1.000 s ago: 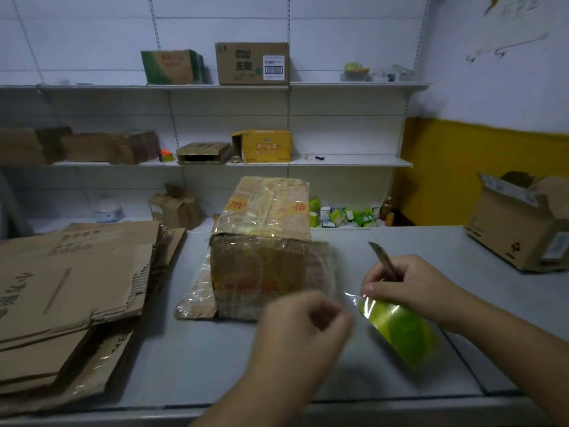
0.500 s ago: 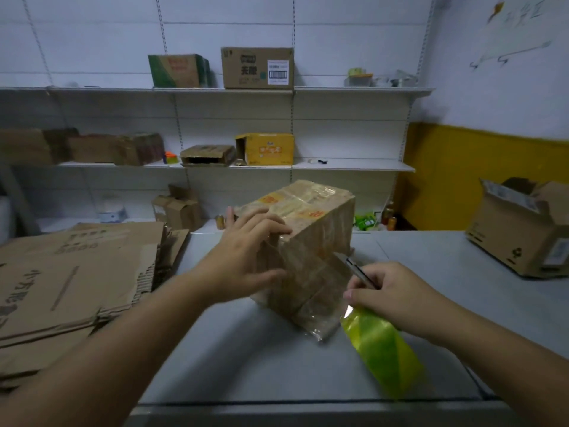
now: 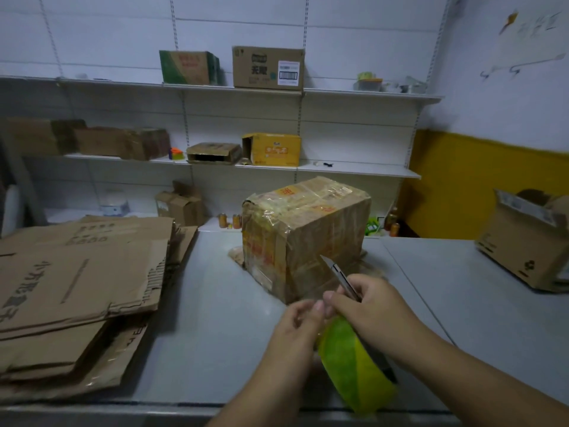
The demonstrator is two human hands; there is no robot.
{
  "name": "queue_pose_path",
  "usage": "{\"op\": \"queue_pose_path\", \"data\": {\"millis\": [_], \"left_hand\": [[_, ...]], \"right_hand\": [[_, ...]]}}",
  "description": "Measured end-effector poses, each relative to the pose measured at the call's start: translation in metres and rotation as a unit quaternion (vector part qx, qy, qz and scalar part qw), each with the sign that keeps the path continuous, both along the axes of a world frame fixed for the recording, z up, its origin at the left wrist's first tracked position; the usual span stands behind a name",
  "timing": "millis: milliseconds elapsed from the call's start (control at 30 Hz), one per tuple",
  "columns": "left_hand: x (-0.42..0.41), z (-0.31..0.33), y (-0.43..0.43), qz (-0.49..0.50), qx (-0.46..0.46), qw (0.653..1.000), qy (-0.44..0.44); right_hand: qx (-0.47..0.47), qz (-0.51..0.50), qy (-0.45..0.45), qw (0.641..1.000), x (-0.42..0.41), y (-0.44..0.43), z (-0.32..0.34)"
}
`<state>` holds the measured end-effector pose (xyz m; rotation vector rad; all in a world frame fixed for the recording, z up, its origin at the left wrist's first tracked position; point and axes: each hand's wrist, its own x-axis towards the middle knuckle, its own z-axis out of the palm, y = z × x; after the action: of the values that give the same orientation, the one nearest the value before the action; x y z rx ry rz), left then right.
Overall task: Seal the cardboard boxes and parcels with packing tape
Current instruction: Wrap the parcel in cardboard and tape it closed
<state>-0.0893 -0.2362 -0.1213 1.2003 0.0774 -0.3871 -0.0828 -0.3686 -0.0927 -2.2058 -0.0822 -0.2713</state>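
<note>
Tape-wrapped cardboard box (image 3: 308, 235) set on grey table (image 3: 215, 334), corner turned toward camera. Utility knife (image 3: 338, 274) gripped in right hand (image 3: 369, 306), blade pointed up toward box. Green-yellow tape roll (image 3: 354, 365) held beneath same hand. Left hand (image 3: 295, 328) curled at roll's top edge, grip unclear. Flattened cartons (image 3: 77, 288) stacked at left.

Bare forearms lead to left hand (image 3: 297, 323) and right hand (image 3: 371, 306).
</note>
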Motion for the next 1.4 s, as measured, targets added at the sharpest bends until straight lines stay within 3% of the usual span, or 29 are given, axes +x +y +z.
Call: {"op": "queue_pose_path", "data": {"millis": [133, 233, 300, 400, 533, 833, 967, 1100, 1200, 1233, 1267, 1333, 1400], "left_hand": [[0.002, 0.002, -0.001, -0.049, -0.001, 0.999, 0.003], [0.001, 0.002, -0.002, -0.017, 0.026, 0.999, -0.007], [-0.001, 0.003, -0.003, 0.0, 0.043, 0.999, -0.019], [-0.003, 0.006, -0.005, 0.01, 0.047, 0.998, -0.032], [-0.005, 0.012, -0.006, 0.003, 0.046, 0.998, -0.047], [-0.01, 0.008, -0.01, -0.021, 0.023, 0.998, -0.047], [-0.011, 0.009, -0.011, -0.006, 0.012, 0.999, -0.03], [-0.013, 0.011, -0.009, 0.005, 0.017, 1.0, -0.013], [-0.015, 0.012, -0.007, 0.004, 0.022, 1.0, -0.006], [-0.015, 0.013, -0.007, 0.005, 0.026, 1.0, -0.004], [-0.015, 0.014, -0.007, 0.007, 0.028, 1.0, -0.002], [-0.015, 0.017, -0.007, 0.013, 0.024, 1.0, 0.004], [-0.014, 0.02, -0.008, 0.019, 0.019, 0.999, 0.016]], "right_hand": [[0.035, 0.032, 0.003, 0.999, -0.003, 0.0, 0.001], [-0.003, 0.044, -0.071, 0.997, 0.004, -0.005, 0.009], [-0.109, 0.074, -0.171, 0.976, 0.014, -0.014, 0.023], [-0.319, 0.166, -0.257, 0.897, 0.032, -0.028, 0.045], [-0.429, 0.24, -0.245, 0.835, 0.053, -0.036, 0.047], [-0.415, 0.24, -0.315, 0.819, 0.068, -0.034, 0.028], [-0.463, 0.233, -0.321, 0.793, 0.07, -0.035, 0.035], [-0.529, 0.263, -0.27, 0.761, 0.065, -0.027, 0.061], [-0.55, 0.249, -0.226, 0.764, 0.06, -0.031, 0.09], [-0.545, 0.243, -0.25, 0.762, 0.058, -0.032, 0.098], [-0.555, 0.235, -0.264, 0.753, 0.055, -0.032, 0.104], [-0.599, 0.228, -0.211, 0.738, 0.047, -0.023, 0.108], [-0.644, 0.244, -0.193, 0.699, 0.042, -0.007, 0.099]]}}
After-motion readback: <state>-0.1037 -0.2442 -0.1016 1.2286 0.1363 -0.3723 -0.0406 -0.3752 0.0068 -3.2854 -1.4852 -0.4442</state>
